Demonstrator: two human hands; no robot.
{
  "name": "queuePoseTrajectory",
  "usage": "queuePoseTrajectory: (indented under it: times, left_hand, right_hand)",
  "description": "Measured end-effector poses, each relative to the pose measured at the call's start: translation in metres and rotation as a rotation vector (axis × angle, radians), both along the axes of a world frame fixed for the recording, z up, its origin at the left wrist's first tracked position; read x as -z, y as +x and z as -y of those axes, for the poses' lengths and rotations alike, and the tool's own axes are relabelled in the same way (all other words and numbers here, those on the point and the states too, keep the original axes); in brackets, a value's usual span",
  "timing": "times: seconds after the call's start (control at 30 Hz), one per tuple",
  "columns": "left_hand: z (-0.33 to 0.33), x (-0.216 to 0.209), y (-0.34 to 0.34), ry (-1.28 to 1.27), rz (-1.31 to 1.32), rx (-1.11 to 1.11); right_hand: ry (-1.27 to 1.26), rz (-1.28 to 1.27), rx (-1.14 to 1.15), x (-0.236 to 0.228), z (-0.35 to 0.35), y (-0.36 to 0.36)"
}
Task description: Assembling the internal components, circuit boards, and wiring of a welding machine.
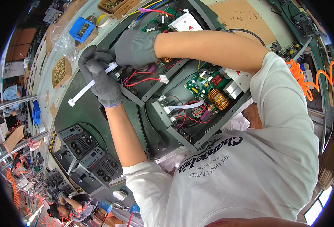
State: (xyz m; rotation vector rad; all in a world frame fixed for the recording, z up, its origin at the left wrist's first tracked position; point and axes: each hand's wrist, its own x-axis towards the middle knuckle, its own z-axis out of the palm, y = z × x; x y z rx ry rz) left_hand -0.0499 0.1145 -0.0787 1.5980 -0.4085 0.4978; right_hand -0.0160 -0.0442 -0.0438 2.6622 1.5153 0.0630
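My left hand (pixel 103 84), in a grey glove, is closed at the left end of an open metal chassis (pixel 135 96). A white flat cable (pixel 84 92) passes under its fingers, and the connector on its loose end hangs out to the left. Close beside it my right hand (pixel 133 49), also gloved in grey, reaches over the same chassis. Its fingertips are hidden at the panel end, so their grip does not show. Red wires with a white plug (pixel 163 78) lie inside this chassis. A green circuit board (pixel 167 22) shows beyond my right wrist.
Nearer my body, a second open chassis (pixel 195 145) holds a green board with a copper coil (pixel 217 99). Finished-looking machines (pixel 87 151) stand at the lower left. A blue bin (pixel 81 29) and a cardboard box (pixel 61 72) hold small brass-coloured parts. An orange coiled hose (pixel 301 81) hangs right.
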Motion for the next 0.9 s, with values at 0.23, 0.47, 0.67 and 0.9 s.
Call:
queuePoseTrajectory:
  times: [0.23, 0.47, 0.67, 0.9]
  left_hand:
    - [-0.004, -0.004, -0.006, 0.004, 0.011, -0.006]
    - [0.003, -0.006, -0.005, 0.022, 0.059, -0.006]
    - [0.0, -0.002, -0.001, 0.052, 0.062, -0.009]
    - [-0.002, -0.007, -0.003, 0.058, 0.011, 0.05]
  right_hand:
    - [0.019, -0.154, -0.023, -0.03, 0.009, 0.003]
    - [0.265, -0.225, -0.275, -0.009, 0.044, -0.011]
    - [0.464, -0.353, -0.275, -0.006, 0.05, -0.007]
    - [0.305, -0.227, -0.166, 0.008, 0.045, -0.012]
